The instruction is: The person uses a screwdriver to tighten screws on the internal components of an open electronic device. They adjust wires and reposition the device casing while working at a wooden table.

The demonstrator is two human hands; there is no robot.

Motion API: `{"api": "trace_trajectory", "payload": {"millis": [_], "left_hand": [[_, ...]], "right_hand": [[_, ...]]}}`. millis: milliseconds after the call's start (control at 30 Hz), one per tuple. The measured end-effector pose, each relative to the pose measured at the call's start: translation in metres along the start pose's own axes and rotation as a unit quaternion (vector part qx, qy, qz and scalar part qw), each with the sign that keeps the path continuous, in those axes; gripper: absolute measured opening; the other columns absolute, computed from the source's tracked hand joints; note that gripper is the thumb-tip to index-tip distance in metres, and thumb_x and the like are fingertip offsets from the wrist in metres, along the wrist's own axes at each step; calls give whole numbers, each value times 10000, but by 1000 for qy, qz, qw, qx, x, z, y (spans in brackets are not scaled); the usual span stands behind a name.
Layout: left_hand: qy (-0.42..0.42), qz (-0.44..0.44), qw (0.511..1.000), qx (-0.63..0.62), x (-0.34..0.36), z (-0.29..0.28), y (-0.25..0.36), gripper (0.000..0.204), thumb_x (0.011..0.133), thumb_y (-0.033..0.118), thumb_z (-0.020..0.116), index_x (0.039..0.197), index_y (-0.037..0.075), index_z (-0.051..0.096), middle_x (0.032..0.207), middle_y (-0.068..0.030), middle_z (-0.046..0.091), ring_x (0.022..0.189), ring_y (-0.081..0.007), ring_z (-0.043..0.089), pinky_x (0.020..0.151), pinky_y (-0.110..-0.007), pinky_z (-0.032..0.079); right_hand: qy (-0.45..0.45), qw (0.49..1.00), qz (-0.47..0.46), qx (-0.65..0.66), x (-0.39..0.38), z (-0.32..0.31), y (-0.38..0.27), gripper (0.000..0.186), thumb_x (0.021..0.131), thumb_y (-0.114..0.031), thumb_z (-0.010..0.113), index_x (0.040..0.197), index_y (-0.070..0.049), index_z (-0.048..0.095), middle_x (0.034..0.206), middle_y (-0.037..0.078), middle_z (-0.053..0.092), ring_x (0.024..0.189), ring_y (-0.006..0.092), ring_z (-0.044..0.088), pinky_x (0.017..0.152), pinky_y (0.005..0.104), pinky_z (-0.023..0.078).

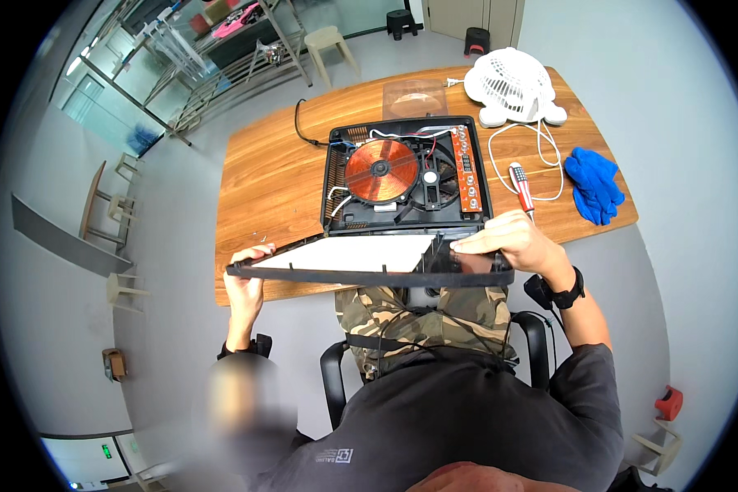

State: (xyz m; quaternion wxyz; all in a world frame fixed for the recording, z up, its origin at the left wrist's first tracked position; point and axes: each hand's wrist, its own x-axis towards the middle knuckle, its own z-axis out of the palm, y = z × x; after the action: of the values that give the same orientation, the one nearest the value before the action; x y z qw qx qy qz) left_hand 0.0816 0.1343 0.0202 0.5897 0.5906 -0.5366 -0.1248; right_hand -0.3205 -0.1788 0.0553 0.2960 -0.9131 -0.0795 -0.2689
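An opened induction cooker base (422, 220) lies on the wooden table in front of me. Inside it are a round copper coil (367, 172), a black cooling fan (447, 176) and an orange control board (468, 176) along the right side. Between the base and my lap, the cooker's top cover (344, 256) is held up at a tilt, its whitish inner face showing. My left hand (246, 289) grips the cover's left end, fingers over the rim. At the right end my right hand (512, 242) is closed on the same cover, fingers reaching onto its inner side.
Right of the base lies a red-and-white handled screwdriver (521, 189). Beyond it stand a white desk fan (512, 86) with a looped cord and crumpled blue gloves (594, 184). A translucent brownish sheet (416, 97) lies behind the base. A black power cord (298, 123) curls at the left.
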Motion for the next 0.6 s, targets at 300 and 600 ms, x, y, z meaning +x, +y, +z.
{"api": "trace_trajectory", "payload": {"millis": [300,600], "left_hand": [[-17,87,990,114,-33,-2,-16,139,872,-106,697,934,-49,586,1029,-199,712,1052,-368,707,984,-472,551],[-56,104,963,242,-80,5,-24,209,809,-71,722,955,-27,579,1124,-210,710,1129,-418,699,970,-453,564]], "right_hand": [[-61,993,45,-94,-30,28,-6,563,735,-46,737,1281,-182,721,1275,-14,729,987,220,738,734,338,597],[-140,977,133,-88,-40,31,-10,504,816,8,657,1289,-162,704,1298,23,712,1006,247,729,738,347,596]]}}
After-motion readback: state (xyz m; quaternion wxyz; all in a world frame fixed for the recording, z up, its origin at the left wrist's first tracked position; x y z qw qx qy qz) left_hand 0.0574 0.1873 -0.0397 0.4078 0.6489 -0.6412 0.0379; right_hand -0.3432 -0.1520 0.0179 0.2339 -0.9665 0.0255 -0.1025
